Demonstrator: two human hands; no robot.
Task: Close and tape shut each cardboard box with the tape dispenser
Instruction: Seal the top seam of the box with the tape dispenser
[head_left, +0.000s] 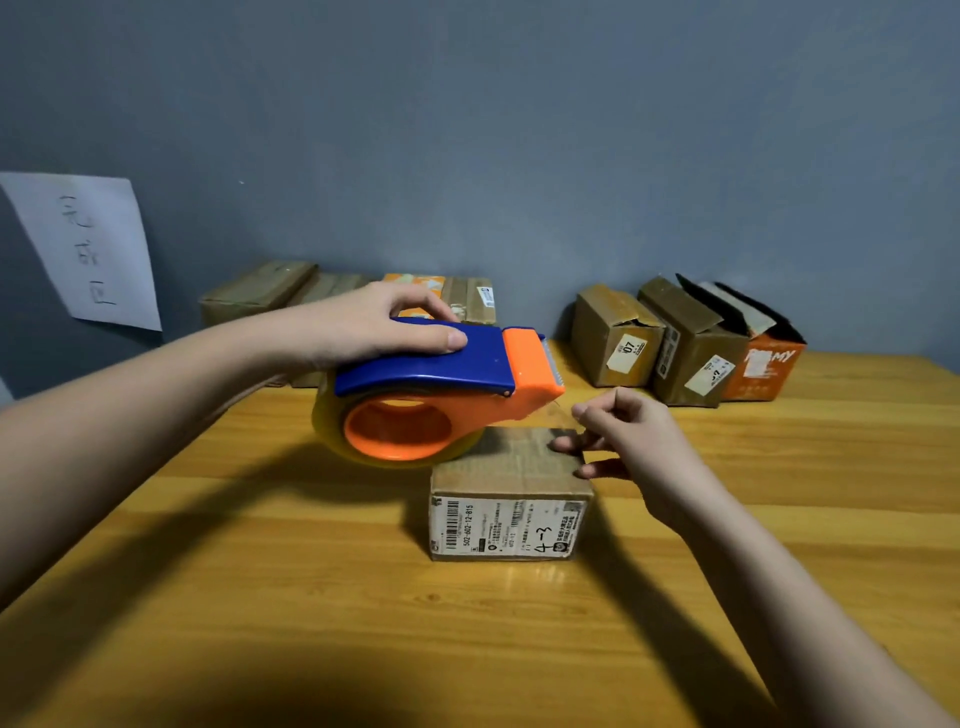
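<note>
A small closed cardboard box (511, 486) with a white shipping label on its front stands on the wooden table (260, 571). My left hand (379, 325) grips the blue and orange tape dispenser (441, 384) from above and holds it over the box's left end. A strip of clear tape (558, 410) runs from the dispenser's orange blade end to my right hand (618, 436), which pinches the tape end just above the box's right end. Two lower fingers of that hand touch the box's right edge.
At the back right, three boxes (685, 348) with raised flaps stand against the blue-grey wall. A few closed boxes (291, 293) lie at the back left behind my left arm. A sheet of paper (88, 249) with handwriting hangs on the wall at left.
</note>
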